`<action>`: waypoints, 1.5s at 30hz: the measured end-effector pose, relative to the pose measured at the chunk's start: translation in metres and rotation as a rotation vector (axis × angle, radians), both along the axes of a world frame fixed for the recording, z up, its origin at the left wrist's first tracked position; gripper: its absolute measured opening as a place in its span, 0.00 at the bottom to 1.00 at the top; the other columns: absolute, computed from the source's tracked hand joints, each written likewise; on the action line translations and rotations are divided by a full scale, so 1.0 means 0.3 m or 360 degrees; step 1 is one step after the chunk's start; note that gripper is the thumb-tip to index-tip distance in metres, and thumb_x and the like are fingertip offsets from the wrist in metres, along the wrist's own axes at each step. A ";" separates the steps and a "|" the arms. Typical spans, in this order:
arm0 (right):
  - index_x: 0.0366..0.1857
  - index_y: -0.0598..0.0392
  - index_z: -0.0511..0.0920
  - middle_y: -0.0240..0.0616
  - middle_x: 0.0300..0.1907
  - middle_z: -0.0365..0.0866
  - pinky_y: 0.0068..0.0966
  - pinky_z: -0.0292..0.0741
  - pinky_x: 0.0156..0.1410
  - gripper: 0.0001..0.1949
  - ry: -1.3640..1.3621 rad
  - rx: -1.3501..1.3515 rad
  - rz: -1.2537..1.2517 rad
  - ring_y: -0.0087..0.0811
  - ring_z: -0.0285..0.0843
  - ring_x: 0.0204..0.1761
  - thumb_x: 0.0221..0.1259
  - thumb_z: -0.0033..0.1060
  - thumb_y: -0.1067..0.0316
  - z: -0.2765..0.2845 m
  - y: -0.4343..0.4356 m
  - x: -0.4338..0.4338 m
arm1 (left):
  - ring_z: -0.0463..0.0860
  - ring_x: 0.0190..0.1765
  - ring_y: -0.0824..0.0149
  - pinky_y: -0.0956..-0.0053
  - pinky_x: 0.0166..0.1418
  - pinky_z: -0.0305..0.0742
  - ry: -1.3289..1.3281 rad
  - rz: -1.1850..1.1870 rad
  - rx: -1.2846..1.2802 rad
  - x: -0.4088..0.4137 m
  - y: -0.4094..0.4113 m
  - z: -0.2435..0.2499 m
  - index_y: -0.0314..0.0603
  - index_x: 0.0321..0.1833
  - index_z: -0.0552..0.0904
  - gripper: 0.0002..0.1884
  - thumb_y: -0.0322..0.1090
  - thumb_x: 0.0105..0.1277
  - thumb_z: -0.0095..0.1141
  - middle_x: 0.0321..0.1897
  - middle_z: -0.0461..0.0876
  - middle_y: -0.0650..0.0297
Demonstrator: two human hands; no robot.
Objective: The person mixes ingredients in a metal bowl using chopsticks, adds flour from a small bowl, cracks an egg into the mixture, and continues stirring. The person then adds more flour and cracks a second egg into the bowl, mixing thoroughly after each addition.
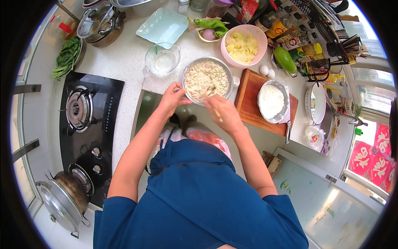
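A metal bowl [230,74] full of a thick, pale mixture [206,76] flecked with orange and green stands at the counter's front edge. Fingers and thumb of my left hand [173,99] grip its rim at the near left. My right hand [224,112], blurred by motion, is closed around a slim utensil over the bowl's near right side. The utensil's lower end [212,90] is in the mixture; blur hides its exact kind, though it resembles chopsticks. To the right, a metal bowl of white flour-like powder [271,101] rests on a wooden cutting board [247,99].
Behind the mixture are a glass measuring jug [163,60], a pale blue dish [163,26] and a pink basket [224,49] of chopped vegetable. Two eggs [267,72] lie behind the board. A knife handle [288,132] overhangs its front. Left is a gas hob [102,84]; right, a sink [326,115].
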State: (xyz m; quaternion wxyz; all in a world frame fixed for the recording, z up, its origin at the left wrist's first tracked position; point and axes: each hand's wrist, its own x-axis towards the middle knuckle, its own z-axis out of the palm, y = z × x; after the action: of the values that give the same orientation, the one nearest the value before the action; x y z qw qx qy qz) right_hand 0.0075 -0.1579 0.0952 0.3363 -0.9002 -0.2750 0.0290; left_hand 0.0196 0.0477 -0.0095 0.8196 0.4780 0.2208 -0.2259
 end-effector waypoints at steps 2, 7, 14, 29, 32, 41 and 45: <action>0.39 0.60 0.79 0.49 0.36 0.81 0.39 0.78 0.42 0.04 0.0023 0.0223 -0.0082 0.50 0.81 0.37 0.66 0.57 0.72 -0.067 0.005 0.042 | 0.85 0.37 0.64 0.68 0.42 0.88 -0.0014 -0.0027 -0.0009 0.004 -0.004 0.007 0.41 0.40 0.70 0.05 0.26 0.69 0.52 0.40 0.80 0.56; 0.38 0.57 0.79 0.48 0.35 0.80 0.41 0.78 0.40 0.03 0.0049 -0.0132 -0.0190 0.50 0.80 0.34 0.66 0.56 0.72 -0.024 -0.050 0.032 | 0.86 0.40 0.63 0.68 0.45 0.87 -0.0048 -0.0025 0.0018 -0.002 0.004 -0.031 0.44 0.43 0.70 0.05 0.29 0.71 0.53 0.43 0.82 0.57; 0.36 0.61 0.80 0.50 0.33 0.81 0.39 0.77 0.40 0.03 -0.0195 0.0234 -0.0312 0.50 0.80 0.34 0.64 0.59 0.74 -0.073 -0.069 0.089 | 0.86 0.39 0.63 0.68 0.45 0.87 -0.0017 -0.0047 0.0051 -0.007 0.000 -0.008 0.44 0.44 0.70 0.05 0.30 0.71 0.53 0.42 0.82 0.57; 0.38 0.59 0.79 0.52 0.33 0.80 0.43 0.78 0.39 0.05 -0.0003 0.0281 -0.0085 0.51 0.82 0.33 0.66 0.56 0.70 -0.093 -0.032 0.108 | 0.85 0.36 0.64 0.68 0.42 0.88 -0.0019 -0.0030 0.0019 0.012 -0.012 0.009 0.42 0.41 0.70 0.05 0.27 0.70 0.52 0.38 0.80 0.56; 0.38 0.59 0.78 0.51 0.33 0.80 0.43 0.78 0.39 0.05 -0.0104 0.0113 -0.0157 0.53 0.81 0.35 0.68 0.56 0.69 -0.067 -0.093 0.107 | 0.85 0.38 0.64 0.68 0.44 0.87 -0.0013 -0.0025 0.0031 0.000 0.002 0.007 0.44 0.43 0.70 0.05 0.28 0.71 0.52 0.40 0.81 0.58; 0.35 0.59 0.80 0.50 0.30 0.80 0.39 0.76 0.38 0.04 -0.0110 0.0070 -0.0253 0.49 0.80 0.34 0.66 0.58 0.72 -0.028 -0.084 0.107 | 0.85 0.39 0.64 0.67 0.45 0.87 -0.0007 -0.0052 0.0029 0.002 0.010 -0.017 0.44 0.44 0.70 0.05 0.29 0.72 0.52 0.41 0.81 0.59; 0.36 0.59 0.79 0.50 0.31 0.80 0.43 0.77 0.42 0.05 0.0093 0.0201 0.0051 0.53 0.79 0.36 0.67 0.57 0.70 0.004 -0.004 0.060 | 0.85 0.36 0.63 0.68 0.41 0.88 0.0004 -0.0013 0.0004 0.010 -0.006 0.002 0.42 0.42 0.70 0.04 0.28 0.70 0.52 0.39 0.80 0.57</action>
State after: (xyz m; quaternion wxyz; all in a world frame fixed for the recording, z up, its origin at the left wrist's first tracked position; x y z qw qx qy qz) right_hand 0.0255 -0.1591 0.0965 0.3999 -0.8714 -0.2808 0.0433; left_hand 0.0226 0.0460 -0.0090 0.8178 0.4796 0.2201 -0.2295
